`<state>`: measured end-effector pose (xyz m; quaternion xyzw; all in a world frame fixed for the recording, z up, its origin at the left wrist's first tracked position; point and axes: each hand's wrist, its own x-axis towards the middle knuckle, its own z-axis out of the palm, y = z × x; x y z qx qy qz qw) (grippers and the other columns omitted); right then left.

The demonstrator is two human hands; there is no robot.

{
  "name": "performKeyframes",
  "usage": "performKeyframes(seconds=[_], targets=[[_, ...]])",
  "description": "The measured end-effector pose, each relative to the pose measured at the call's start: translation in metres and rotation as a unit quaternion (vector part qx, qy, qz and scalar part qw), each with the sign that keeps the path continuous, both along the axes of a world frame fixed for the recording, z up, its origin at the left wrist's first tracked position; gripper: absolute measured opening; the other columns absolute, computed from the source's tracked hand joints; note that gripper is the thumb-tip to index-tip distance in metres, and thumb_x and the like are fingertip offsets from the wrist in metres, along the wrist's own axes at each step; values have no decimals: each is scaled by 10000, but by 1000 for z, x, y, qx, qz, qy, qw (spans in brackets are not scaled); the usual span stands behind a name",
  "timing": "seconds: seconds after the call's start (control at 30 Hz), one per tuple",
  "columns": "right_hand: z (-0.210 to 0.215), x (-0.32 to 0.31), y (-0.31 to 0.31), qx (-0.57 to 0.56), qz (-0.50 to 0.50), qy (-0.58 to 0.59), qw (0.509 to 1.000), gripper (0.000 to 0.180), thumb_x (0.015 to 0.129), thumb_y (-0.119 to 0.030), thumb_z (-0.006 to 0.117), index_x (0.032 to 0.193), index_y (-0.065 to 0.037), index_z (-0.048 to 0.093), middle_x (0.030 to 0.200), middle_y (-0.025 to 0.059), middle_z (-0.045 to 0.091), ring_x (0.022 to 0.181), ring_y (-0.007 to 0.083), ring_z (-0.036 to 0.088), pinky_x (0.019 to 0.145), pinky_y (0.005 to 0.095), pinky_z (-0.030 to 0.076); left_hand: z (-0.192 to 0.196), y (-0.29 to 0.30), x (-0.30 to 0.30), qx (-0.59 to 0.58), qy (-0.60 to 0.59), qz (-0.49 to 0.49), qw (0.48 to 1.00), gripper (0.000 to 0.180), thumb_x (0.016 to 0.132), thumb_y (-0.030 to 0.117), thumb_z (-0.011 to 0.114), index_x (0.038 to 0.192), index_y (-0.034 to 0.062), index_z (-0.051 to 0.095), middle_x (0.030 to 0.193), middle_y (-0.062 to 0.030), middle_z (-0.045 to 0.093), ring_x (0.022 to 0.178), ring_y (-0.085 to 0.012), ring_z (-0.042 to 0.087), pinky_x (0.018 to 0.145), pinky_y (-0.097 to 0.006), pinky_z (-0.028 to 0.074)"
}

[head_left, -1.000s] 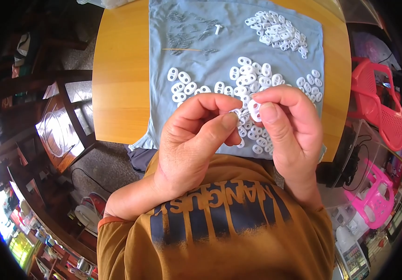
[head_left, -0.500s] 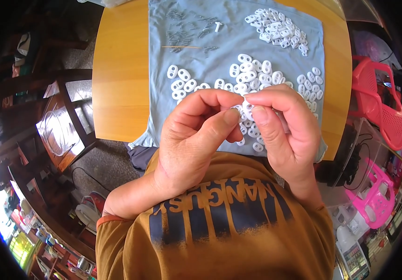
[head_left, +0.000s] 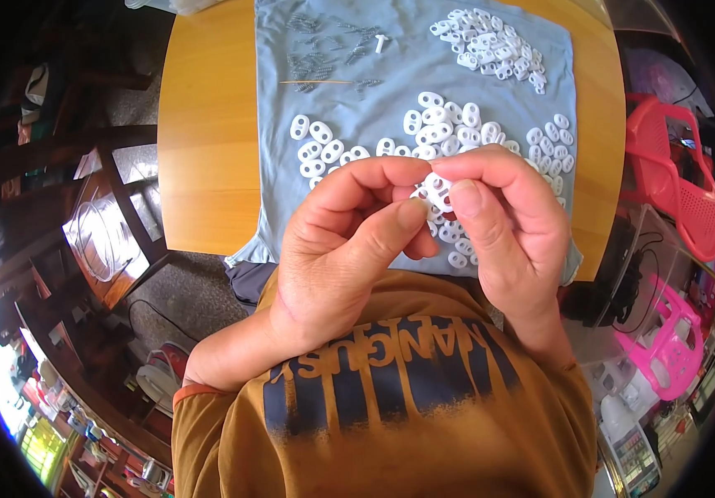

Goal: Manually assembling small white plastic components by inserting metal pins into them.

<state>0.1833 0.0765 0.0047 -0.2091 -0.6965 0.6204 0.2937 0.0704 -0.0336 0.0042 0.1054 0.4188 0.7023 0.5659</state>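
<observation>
Between the fingertips of both hands is a white oval plastic piece with two holes (head_left: 438,190), held just above the cloth. My left hand (head_left: 345,241) pinches its left side with thumb and index finger. From the right, my right hand (head_left: 514,228) grips it the same way, thumb nearer me. The fingertips cover part of the piece, so I cannot tell whether it is one part or two pressed together. Beyond and below the hands lies a loose heap of similar white ovals (head_left: 436,133), partly hidden by the fingers.
A light blue cloth (head_left: 357,116) covers the middle of the wooden table (head_left: 208,124). Small white pieces (head_left: 494,50) are piled at the far right. Small dark metal-looking bits (head_left: 316,58), a thin stick (head_left: 316,81) and a white T-shaped part (head_left: 380,43) lie far left.
The held white piece has turned slightly and more of its face shows between the fingertips. Both hands keep their pinch. The table view has shifted slightly left and up.
</observation>
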Motion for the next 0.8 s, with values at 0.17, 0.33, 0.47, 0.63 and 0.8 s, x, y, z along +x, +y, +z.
performKeyframes(seconds=[0.17,0.33,0.47,0.63,0.8], targets=[[0,0,0,15,38,32,999,217,825,-32,568,1037,14,562,841,69,582,686,121,538,617,222,436,1,-2,0,8,-13,-6,1000,302,849,27,533,1146,-10,492,953,-85,575,742,-151,570,694,-275,487],[-2,1,3,82,66,40,994,333,789,-39,598,1113,12,541,900,86,590,775,173,539,667,257,443,2,-2,0,17,-19,-16,1000,332,860,5,530,1188,-14,477,914,-57,578,782,-106,571,728,-230,487],[-1,5,6,91,84,23,992,366,795,-54,601,1146,13,527,915,91,590,782,177,538,681,261,438,2,-3,1,34,-17,-25,999,335,847,-15,544,1177,-18,487,932,-62,588,774,-102,573,713,-224,490],[-5,5,4,135,81,58,986,346,846,-99,554,1165,29,511,921,103,577,762,175,537,664,261,437,-2,-6,5,51,50,-4,997,336,820,-46,568,1150,-16,510,891,-52,588,733,-86,564,666,-196,478],[-12,5,-3,141,57,83,985,308,876,-110,514,1146,39,518,928,116,556,722,153,532,630,249,438,-8,-7,8,83,135,8,987,306,805,-49,587,1105,-8,543,831,-41,559,667,-71,548,597,-181,462]])
